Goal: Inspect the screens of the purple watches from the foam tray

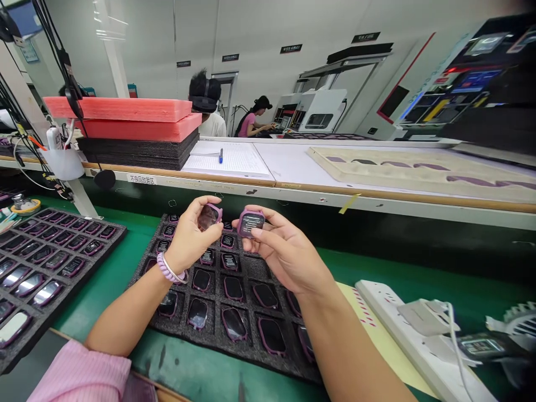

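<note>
On the left, a tray (94, 259) of purple-rimmed watches lies on the green worktop (148, 357), its screens catching the light. Above it a white cup (67, 163) hangs at the shelf edge, and on the shelf (288, 190) red foam (134, 128) sits stacked on black foam (138, 153).

The left hand (188, 240), with a lilac band (168, 269) at the wrist and a pink sleeve (84, 371) below, has its grip nearly closed—thumb and fingers pinch the edges of one watch (209, 216), held tilted above the far part of the middle tray (180, 328). That tray lies flat on the worktop, with rows of watches set in its pockets. A paper (247, 162) with a blue pen (221, 156) on it lies on the shelf beyond.

Just to the right, apart from the first watch, is a second one: the right hand (288, 257) grips this other watch (252, 223) between thumb and fingers, closed only to its width, and its screen shows small lines of text facing the camera. Two people (251, 123) are in the background.

Farther right, a beige mat (347, 167) with purple strips lies on the shelf. Below, on the worktop, are a yellow sheet (355, 301) and a white power strip (391, 318)—with a charger (427, 315) plugged in.
</note>
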